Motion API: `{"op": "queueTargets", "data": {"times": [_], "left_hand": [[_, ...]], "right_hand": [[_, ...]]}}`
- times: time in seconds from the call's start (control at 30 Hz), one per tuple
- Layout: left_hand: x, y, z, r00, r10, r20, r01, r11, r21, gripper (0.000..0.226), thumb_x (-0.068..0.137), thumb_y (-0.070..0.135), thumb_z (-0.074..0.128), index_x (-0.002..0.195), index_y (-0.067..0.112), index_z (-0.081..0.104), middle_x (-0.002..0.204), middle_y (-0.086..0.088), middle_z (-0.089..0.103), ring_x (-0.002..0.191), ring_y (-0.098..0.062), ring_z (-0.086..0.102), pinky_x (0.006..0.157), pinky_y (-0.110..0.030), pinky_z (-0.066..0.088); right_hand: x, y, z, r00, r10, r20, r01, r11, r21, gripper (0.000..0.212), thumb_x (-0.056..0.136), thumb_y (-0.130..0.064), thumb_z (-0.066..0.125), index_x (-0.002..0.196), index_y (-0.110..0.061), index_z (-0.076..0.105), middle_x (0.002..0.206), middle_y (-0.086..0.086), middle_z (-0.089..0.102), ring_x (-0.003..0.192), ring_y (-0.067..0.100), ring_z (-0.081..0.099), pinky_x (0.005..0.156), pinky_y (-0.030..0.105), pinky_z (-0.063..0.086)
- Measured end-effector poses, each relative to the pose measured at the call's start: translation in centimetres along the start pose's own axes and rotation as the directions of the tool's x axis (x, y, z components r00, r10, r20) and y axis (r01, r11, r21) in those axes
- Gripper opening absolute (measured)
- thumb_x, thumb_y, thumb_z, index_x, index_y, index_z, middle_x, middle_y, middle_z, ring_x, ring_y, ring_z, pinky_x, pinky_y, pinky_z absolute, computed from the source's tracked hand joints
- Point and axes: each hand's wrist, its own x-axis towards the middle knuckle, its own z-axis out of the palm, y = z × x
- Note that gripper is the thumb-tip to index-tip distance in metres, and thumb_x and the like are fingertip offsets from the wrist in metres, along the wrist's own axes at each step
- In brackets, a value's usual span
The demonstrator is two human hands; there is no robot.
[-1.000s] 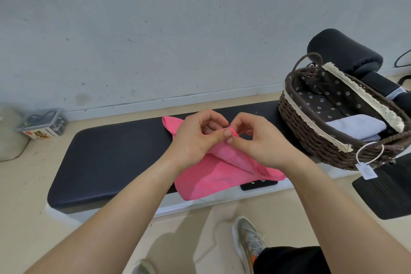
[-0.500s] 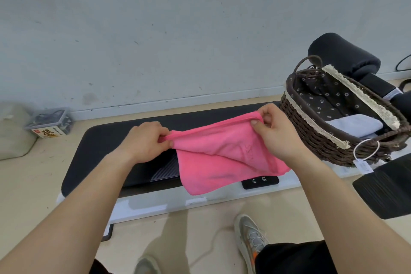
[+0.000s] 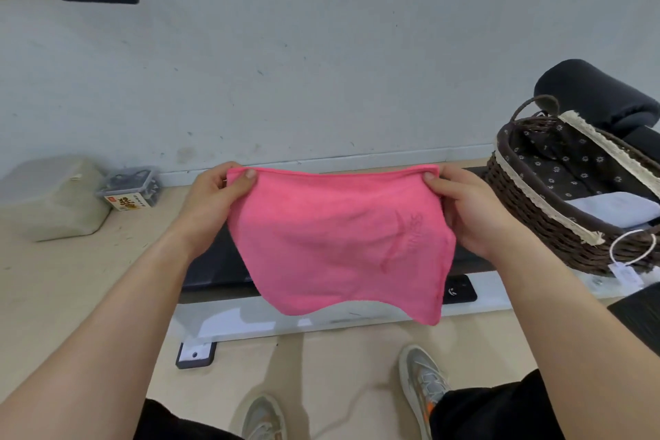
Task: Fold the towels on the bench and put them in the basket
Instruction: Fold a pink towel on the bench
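A pink towel (image 3: 339,243) hangs spread out in the air above the black padded bench (image 3: 210,268). My left hand (image 3: 214,204) pinches its top left corner and my right hand (image 3: 464,211) pinches its top right corner, so the top edge is stretched straight. The towel's lower edge hangs loose and hides much of the bench. To the right stands the dark wicker basket (image 3: 528,225) with a flowered lining and lace trim. A folded pale towel (image 3: 614,207) lies inside it.
A grey-white wall rises behind the bench. On the floor at left sit a pale block (image 3: 50,200) and a small clear box (image 3: 132,187). A black padded roll (image 3: 600,96) lies behind the basket. My shoes (image 3: 425,382) stand on the tan floor below.
My hands have moved apart and lifted the pink towel off the bench, from bunched at the centre to spread flat. The view has come closer.
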Motion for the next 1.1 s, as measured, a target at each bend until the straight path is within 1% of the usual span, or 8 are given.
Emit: {"op": "queueTargets", "data": {"times": [0.07, 0.2, 0.33, 0.47, 0.6, 0.73, 0.87, 1.1], "left_hand": [[-0.2, 0.1, -0.2, 0.997, 0.02, -0.081, -0.019, 1.0, 0.021, 0.019, 0.091, 0.032, 0.07, 0.078, 0.019, 0.067, 0.071, 0.006, 0.064, 0.069, -0.009, 0.057, 0.062, -0.026, 0.044], [-0.6, -0.8, -0.5, 0.986, 0.133, -0.104, -0.096, 0.946, 0.31, 0.016, 0.093, 0.023, 0.069, 0.082, 0.012, 0.067, 0.071, 0.004, 0.065, 0.066, -0.005, 0.056, 0.059, -0.021, 0.043], [-0.8, -0.8, -0.9, 0.986, 0.148, -0.082, -0.118, 0.949, 0.292, 0.025, 0.095, 0.025, 0.066, 0.087, 0.002, 0.064, 0.078, -0.009, 0.059, 0.074, -0.014, 0.052, 0.065, -0.03, 0.038], [-0.8, 0.2, -0.3, 0.985, 0.118, -0.123, -0.089, 0.972, 0.217, 0.024, 0.097, 0.027, 0.063, 0.09, 0.004, 0.066, 0.079, -0.004, 0.062, 0.07, -0.008, 0.055, 0.059, -0.018, 0.042], [0.0, -0.3, -0.4, 0.987, 0.126, -0.099, -0.077, 0.914, 0.398, 0.024, 0.097, 0.031, 0.062, 0.086, 0.011, 0.067, 0.073, -0.003, 0.063, 0.064, -0.01, 0.053, 0.059, -0.023, 0.041], [1.1, -3.1, -0.5, 0.985, 0.123, -0.122, -0.024, 0.796, 0.605, 0.022, 0.097, 0.034, 0.058, 0.082, 0.018, 0.063, 0.075, 0.0, 0.065, 0.077, -0.023, 0.062, 0.069, -0.036, 0.046], [3.8, -4.3, -0.3, 0.977, 0.085, -0.194, 0.067, 0.746, 0.662, 0.023, 0.087, 0.052, 0.062, 0.08, 0.031, 0.066, 0.081, 0.01, 0.07, 0.085, -0.017, 0.066, 0.077, -0.037, 0.053], [9.3, -5.4, 1.6, 0.958, -0.017, -0.288, 0.151, 0.88, 0.45, 0.014, 0.092, 0.032, 0.066, 0.087, 0.019, 0.067, 0.08, -0.001, 0.068, 0.056, -0.019, 0.069, 0.06, -0.025, 0.05]], "right_hand": [[0.1, 0.3, -0.1, 0.999, -0.052, -0.005, 0.052, 0.998, -0.041, 0.009, 0.094, -0.011, 0.058, 0.102, -0.008, 0.06, 0.089, 0.007, 0.058, 0.078, 0.015, 0.052, 0.068, 0.032, 0.04], [0.0, 1.4, -0.1, 0.94, -0.316, -0.132, 0.189, 0.8, -0.569, 0.007, 0.091, -0.013, 0.066, 0.088, -0.017, 0.061, 0.084, 0.0, 0.066, 0.079, 0.014, 0.059, 0.079, 0.038, 0.048], [-0.4, 1.2, 0.2, 0.964, -0.24, -0.116, 0.165, 0.881, -0.444, 0.006, 0.093, -0.012, 0.065, 0.091, -0.016, 0.062, 0.081, 0.012, 0.068, 0.078, 0.021, 0.062, 0.078, 0.042, 0.048], [-0.8, 0.2, 0.6, 0.981, -0.154, -0.115, 0.125, 0.966, -0.229, 0.011, 0.096, -0.007, 0.058, 0.091, -0.016, 0.06, 0.067, -0.001, 0.063, 0.057, 0.012, 0.056, 0.059, 0.03, 0.045], [0.3, 1.3, 0.0, 0.931, -0.297, -0.211, 0.091, 0.751, -0.654, 0.01, 0.093, -0.026, 0.065, 0.091, -0.019, 0.058, 0.055, -0.005, 0.063, 0.061, 0.016, 0.058, 0.067, 0.038, 0.047], [1.7, 1.1, 0.9, 0.894, -0.371, -0.252, 0.038, 0.622, -0.782, 0.01, 0.093, -0.029, 0.065, 0.09, -0.024, 0.057, 0.065, -0.008, 0.065, 0.072, 0.01, 0.061, 0.066, 0.032, 0.043], [5.3, 1.6, 0.6, 0.914, -0.237, -0.331, -0.052, 0.739, -0.672, 0.017, 0.092, -0.021, 0.068, 0.081, -0.024, 0.055, 0.071, 0.005, 0.067, 0.065, 0.02, 0.066, 0.064, 0.033, 0.05], [11.1, 1.8, 0.5, 0.942, -0.106, -0.318, -0.053, 0.889, -0.455, 0.02, 0.094, -0.005, 0.065, 0.083, -0.016, 0.052, 0.077, 0.01, 0.065, 0.062, 0.02, 0.065, 0.053, 0.032, 0.055]]}}
